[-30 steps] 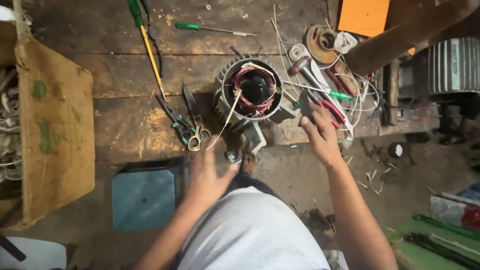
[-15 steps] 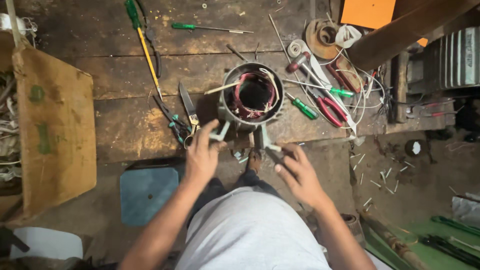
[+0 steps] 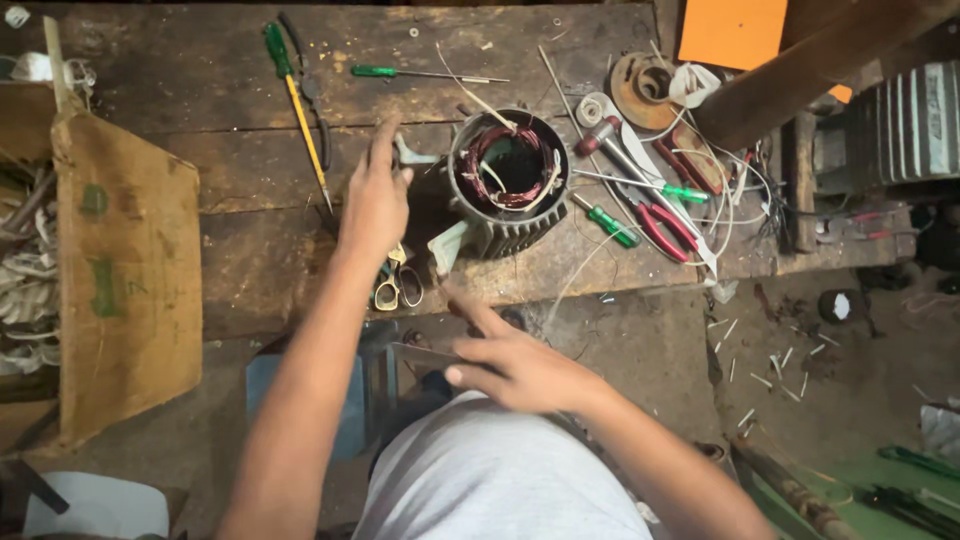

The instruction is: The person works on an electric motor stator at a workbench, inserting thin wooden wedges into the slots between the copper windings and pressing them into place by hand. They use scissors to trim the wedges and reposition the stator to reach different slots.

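Motor stator, left hand beside, scissors half hidden

Your left hand now lies higher on the bench, fingers stretched out beside the motor housing, where half a second ago it sat at the bench edge below it. Your right hand is pulled back off the bench toward your body, pinching a thin flat strip.
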Tool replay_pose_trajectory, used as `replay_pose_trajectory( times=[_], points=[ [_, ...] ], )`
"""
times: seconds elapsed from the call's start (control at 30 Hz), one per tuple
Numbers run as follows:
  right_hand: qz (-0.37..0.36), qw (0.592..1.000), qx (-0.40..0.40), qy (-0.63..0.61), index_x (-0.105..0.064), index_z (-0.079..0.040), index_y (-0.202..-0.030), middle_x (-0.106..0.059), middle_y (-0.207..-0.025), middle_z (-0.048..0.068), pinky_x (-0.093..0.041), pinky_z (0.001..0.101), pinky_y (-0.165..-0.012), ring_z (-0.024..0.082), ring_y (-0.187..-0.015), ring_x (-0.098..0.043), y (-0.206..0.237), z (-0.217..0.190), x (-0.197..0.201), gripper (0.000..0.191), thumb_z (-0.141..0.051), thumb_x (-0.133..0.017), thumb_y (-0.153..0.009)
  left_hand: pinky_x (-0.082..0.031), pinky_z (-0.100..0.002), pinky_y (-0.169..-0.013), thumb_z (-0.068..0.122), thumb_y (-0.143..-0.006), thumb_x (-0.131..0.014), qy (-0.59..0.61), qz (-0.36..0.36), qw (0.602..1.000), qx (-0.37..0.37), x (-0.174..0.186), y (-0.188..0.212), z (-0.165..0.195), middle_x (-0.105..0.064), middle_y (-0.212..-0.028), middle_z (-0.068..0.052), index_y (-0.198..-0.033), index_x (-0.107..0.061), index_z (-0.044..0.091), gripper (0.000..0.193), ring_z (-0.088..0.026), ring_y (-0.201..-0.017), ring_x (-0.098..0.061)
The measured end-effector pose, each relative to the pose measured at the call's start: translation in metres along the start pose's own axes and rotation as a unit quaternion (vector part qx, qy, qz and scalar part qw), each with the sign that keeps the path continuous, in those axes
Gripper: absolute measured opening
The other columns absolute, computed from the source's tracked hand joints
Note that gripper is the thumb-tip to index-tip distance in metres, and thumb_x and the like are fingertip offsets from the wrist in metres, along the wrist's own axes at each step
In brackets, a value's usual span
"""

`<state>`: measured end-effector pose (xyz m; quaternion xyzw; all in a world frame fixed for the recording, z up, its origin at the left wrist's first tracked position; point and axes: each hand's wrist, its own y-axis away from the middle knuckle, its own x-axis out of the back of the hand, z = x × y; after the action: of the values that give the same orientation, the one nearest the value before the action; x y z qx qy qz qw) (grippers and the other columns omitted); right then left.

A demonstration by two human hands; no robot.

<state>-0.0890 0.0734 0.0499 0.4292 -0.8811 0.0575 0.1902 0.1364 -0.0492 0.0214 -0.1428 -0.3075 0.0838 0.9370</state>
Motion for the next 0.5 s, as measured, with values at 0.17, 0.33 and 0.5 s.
replay_pose_trajectory(
  times=[0.17, 0.33, 0.5],
  points=[
    [0.158, 0.87, 0.016, -0.466, -0.067, -0.01, -0.14, -0.027, -0.168, 0.021, -0.039, 0.056, -0.115, 0.041, -0.147, -0.039, 0.068, -0.002, 0.045, 0.052, -0.029, -0.066, -0.092, -0.05, -0.05, -0.098, 0.005, -0.092, -0.068, -0.157, 0.131, 0.972, -0.116, 0.0, 0.068, 0.04, -0.066, -0.117, -0.02, -0.118, -0.063, 0.005, 0.026, -0.039, -0.11, -0.063],
    [0.323, 0.78, 0.1, -0.527, -0.063, -0.004, -0.102, -0.041, -0.164, 0.023, -0.039, 0.0549, -0.114, 0.043, -0.138, -0.051, 0.112, 0.031, 0.093, 0.031, -0.034, -0.056, -0.109, -0.045, -0.045, -0.098, 0.024, -0.083, -0.071, -0.072, -0.157, 0.931, -0.323, -0.037, 0.097, 0.07, -0.072, -0.093, -0.006, -0.08, -0.071, 0.014, 0.01, -0.025, -0.107, -0.065],
    [0.283, 0.913, -0.004, -0.294, -0.052, -0.004, -0.148, -0.044, -0.163, 0.02, -0.031, 0.0495, -0.126, 0.039, -0.15, -0.045, 0.103, 0.078, 0.116, 0.05, -0.031, -0.052, -0.105, -0.04, -0.05, -0.102, 0.026, -0.089, -0.067, -0.25, -0.234, 0.914, -0.22, -0.029, 0.077, 0.042, -0.069, -0.08, -0.002, -0.085, -0.073, 0.015, 0.013, -0.023, -0.097, -0.064]
  ],
)
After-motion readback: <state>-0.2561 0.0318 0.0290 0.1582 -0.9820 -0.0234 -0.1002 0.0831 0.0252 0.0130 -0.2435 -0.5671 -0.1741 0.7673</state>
